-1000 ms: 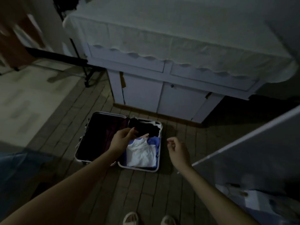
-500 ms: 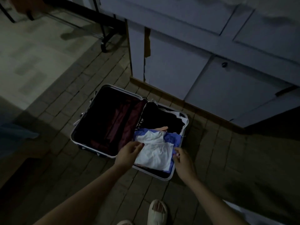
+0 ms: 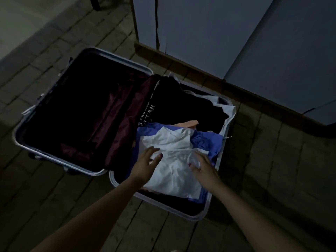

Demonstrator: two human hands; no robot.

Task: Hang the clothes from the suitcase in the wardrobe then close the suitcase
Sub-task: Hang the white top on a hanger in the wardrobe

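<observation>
Suitcase point(image 3: 214, 213) lies open from above; cabinet point(image 3: 209, 33) crowds its far side.

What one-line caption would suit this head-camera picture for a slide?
Both hands, left hand and right hand, reach onto a white garment atop clothes in an open suitcase on the floor.

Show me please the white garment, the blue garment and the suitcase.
white garment point(image 3: 174, 171): head view, its middle folds.
blue garment point(image 3: 207, 144): head view, its crumpled right part.
suitcase point(image 3: 60, 159): head view, near rim of its left half.
</observation>
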